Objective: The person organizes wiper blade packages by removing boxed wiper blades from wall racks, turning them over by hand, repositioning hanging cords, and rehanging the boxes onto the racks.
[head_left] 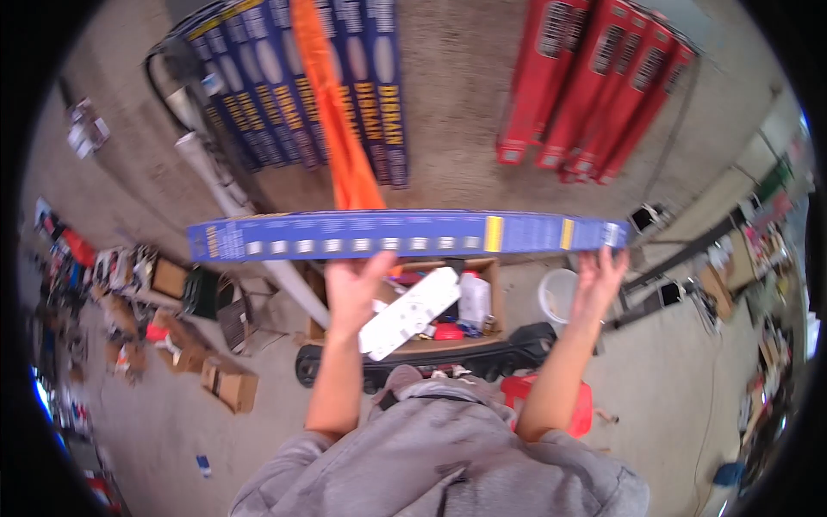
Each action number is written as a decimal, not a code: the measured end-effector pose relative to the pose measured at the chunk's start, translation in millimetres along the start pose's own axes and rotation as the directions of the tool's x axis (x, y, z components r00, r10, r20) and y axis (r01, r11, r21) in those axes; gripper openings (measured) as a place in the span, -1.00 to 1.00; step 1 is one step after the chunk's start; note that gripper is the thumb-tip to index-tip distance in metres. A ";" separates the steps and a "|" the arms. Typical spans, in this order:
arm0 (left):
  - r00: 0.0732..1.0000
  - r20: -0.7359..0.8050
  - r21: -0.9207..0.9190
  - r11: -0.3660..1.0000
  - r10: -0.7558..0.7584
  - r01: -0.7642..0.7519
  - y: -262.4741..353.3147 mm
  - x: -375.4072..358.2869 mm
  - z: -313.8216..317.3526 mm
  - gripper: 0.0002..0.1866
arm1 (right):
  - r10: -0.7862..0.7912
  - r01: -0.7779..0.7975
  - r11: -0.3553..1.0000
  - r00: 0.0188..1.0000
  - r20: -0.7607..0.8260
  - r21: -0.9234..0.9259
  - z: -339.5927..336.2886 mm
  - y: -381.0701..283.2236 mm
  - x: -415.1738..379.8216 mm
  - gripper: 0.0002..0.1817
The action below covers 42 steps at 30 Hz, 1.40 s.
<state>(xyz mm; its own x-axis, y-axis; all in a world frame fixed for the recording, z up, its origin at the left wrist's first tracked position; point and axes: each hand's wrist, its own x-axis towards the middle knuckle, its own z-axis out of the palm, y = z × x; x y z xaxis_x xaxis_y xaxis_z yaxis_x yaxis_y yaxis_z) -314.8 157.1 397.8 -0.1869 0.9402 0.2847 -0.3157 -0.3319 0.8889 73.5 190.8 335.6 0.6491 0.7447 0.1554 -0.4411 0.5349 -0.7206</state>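
Observation:
A long, narrow blue box [362, 237] with yellow bands and printed panels lies level across both my hands. My left hand [351, 289] grips its lower edge left of the middle, the thumb raised against the printed side. At the far right end, my right hand [600, 280] has its fingers curled on the lower edge. Parts of the fingers are hidden by the box. Beyond it stands a row of similar blue boxes [379, 121] with an orange strip of fabric [332, 103] draped over them. Red boxes [594, 95] stand in another row at the right.
Below the held box is an open cardboard carton [495, 297] with bottles and a white printed sheet or panel [412, 312]. A white bucket [558, 295], a long black part [517, 349] and a red container [581, 409] are close by. Cartons [228, 383] sit on the floor at left.

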 end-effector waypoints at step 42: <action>0.994 -0.008 -0.462 0.881 0.108 -0.100 28.4 -16.2 -56.1 -0.52 | 0.235 -0.267 0.961 0.925 0.299 0.069 50.4 -35.8 -57.5 -0.48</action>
<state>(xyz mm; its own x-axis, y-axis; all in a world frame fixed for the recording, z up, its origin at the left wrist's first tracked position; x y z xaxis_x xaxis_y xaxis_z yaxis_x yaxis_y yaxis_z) -372.9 128.2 398.2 -0.2271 0.8981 0.3766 -0.6897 -0.4213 0.5889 20.7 149.0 386.5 0.3117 0.9337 0.1762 -0.6397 0.3433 -0.6877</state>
